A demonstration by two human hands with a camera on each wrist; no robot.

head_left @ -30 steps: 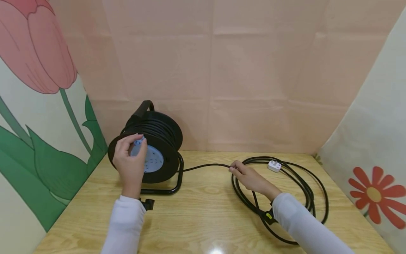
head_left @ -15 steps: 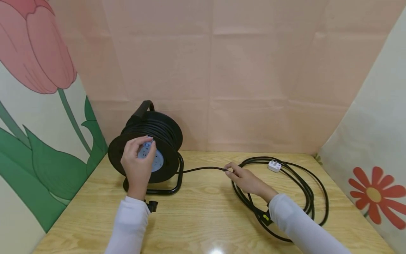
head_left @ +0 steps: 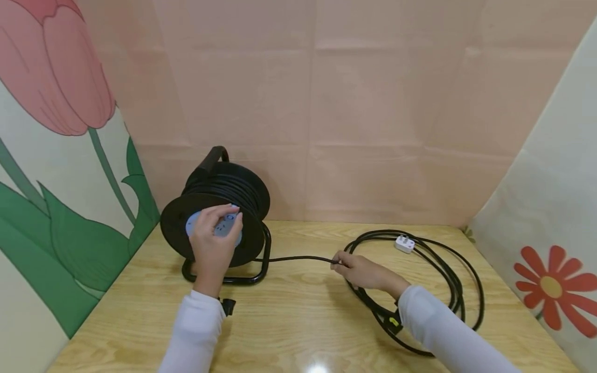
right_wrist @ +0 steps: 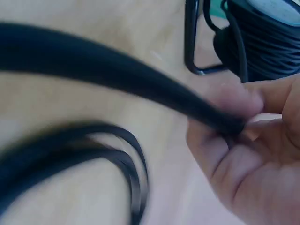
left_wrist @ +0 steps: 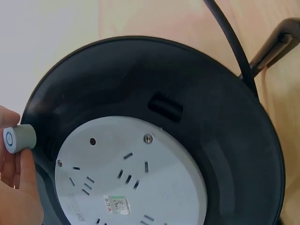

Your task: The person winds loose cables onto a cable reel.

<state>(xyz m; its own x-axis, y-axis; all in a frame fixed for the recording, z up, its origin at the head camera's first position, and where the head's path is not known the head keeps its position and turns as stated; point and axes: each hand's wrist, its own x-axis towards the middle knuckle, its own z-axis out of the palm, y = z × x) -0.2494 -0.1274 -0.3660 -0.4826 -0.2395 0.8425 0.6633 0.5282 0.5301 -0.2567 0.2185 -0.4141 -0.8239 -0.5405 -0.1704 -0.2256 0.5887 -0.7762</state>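
A black cable reel (head_left: pixel 174 228) with a pale blue socket panel (left_wrist: pixel 126 178) stands at the left of the table. My left hand (head_left: pixel 212 248) is in front of its face. In the left wrist view, my left thumb and fingers pinch a small light-grey knob (left_wrist: pixel 26 137) near the reel's rim. From the reel's base a black cable (head_left: pixel 298 257) runs right to my right hand (head_left: pixel 366 272), whose thumb and fingers grip it. The right wrist view shows the cable (right_wrist: pixel 117 70) passing through those fingers, partly blurred. Wound cable fills the drum.
Loose loops of cable (head_left: pixel 454 280) lie on the wooden table (head_left: pixel 298 311) under and beyond my right forearm. A white plug (head_left: pixel 404 244) lies at the loops' far side. A tubular black stand (head_left: pixel 244 281) holds up the reel. A pink cloth wall (head_left: pixel 373 129) closes the back.
My left hand has moved right across the reel's face with the knob. My right hand has slid slightly left and lower, and the cable stretch from the reel hangs lower.
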